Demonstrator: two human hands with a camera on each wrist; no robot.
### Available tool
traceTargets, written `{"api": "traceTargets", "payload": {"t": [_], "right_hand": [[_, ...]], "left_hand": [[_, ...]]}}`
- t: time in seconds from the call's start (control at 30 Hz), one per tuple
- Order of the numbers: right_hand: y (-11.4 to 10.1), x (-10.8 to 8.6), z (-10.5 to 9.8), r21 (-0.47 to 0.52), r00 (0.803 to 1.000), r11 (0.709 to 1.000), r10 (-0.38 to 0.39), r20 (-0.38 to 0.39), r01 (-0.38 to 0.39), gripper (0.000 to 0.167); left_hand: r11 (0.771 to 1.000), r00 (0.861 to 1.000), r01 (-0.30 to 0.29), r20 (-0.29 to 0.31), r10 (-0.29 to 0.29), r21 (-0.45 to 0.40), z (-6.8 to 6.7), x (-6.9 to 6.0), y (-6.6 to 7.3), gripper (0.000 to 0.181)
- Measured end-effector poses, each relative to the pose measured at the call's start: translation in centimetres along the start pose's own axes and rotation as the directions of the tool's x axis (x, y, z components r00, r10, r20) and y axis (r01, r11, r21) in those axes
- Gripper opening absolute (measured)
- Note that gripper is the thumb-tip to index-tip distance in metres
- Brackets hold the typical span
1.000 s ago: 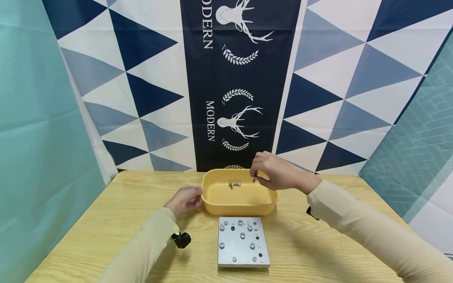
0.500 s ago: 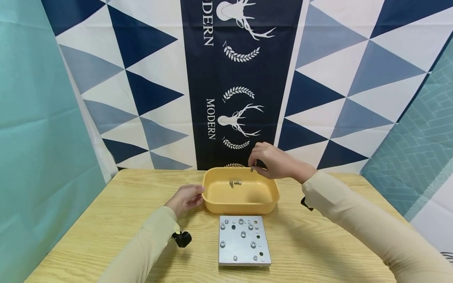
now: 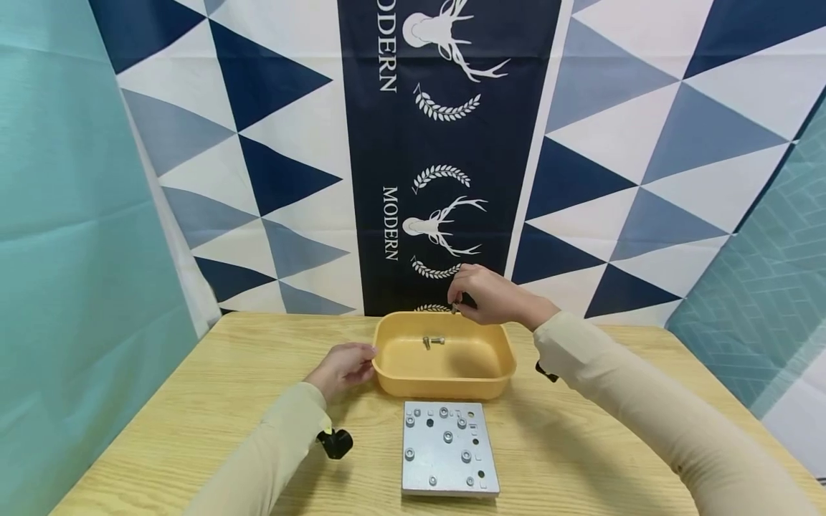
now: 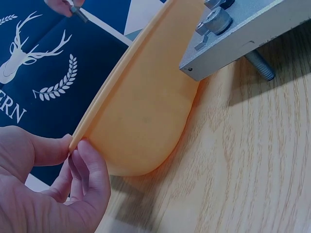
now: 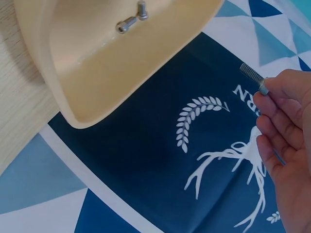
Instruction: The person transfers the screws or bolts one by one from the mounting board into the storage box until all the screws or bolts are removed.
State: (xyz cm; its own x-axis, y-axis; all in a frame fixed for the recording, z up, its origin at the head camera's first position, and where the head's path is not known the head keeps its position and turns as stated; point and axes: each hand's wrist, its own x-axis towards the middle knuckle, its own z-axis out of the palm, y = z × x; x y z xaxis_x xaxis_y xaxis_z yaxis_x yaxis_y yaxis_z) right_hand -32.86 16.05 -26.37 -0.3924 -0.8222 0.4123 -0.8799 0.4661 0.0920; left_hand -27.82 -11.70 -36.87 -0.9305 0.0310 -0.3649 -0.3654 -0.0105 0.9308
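Near the yellow tub (image 3: 445,388), the raised right fingers (image 5: 282,130) pinch a bolt (image 5: 251,75).

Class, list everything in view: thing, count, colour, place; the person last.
Wood-grain table: one, light brown, foreground.
Rectangular metal plate: one, silver, table front.
Fitted metal bolts: several, silver, in plate.
Rounded plastic tub: one, yellow-orange, behind plate.
Loose metal bolts: two, silver, inside tub.
Held metal bolt: one, silver, right hand.
Printed cloth: one, navy, blue, white, behind table.
Hanging sheets: two, teal, left and right.
Wrist cameras: two, black, wrists.
Sleeves: two, cream, forearms.
Left hand: one, bare, tub's rim.
Right hand: one, bare, holding bolt.
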Motion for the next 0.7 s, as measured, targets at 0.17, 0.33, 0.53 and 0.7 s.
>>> {"api": "traceTargets", "payload": {"t": [0.17,0.33,0.53,0.7], "right_hand": [[0.3,0.3,0.5,0.013,1.000,1.000,0.004,-0.004,-0.004,0.012],[0.5,0.8,1.1,0.026,1.000,1.000,0.004,-0.017,-0.004,0.010],[0.9,1.4,2.3,0.060,1.000,0.998,0.024,-0.010,-0.023,0.009],[0.9,2.0,3.2,0.087,0.999,0.996,0.037,-0.001,-0.036,0.009]], "left_hand": [[1.000,1.000,0.003,-0.007,-0.002,0.017,0.1,0.2,-0.1,0.033],[1.000,1.000,0.008,-0.010,-0.007,0.030,0.1,0.1,-0.1,0.033],[1.000,1.000,0.012,-0.020,-0.011,0.026,0.2,0.0,-0.1,0.032],[0.999,0.999,0.018,-0.036,-0.017,0.028,0.1,0.1,-0.1,0.032]]}}
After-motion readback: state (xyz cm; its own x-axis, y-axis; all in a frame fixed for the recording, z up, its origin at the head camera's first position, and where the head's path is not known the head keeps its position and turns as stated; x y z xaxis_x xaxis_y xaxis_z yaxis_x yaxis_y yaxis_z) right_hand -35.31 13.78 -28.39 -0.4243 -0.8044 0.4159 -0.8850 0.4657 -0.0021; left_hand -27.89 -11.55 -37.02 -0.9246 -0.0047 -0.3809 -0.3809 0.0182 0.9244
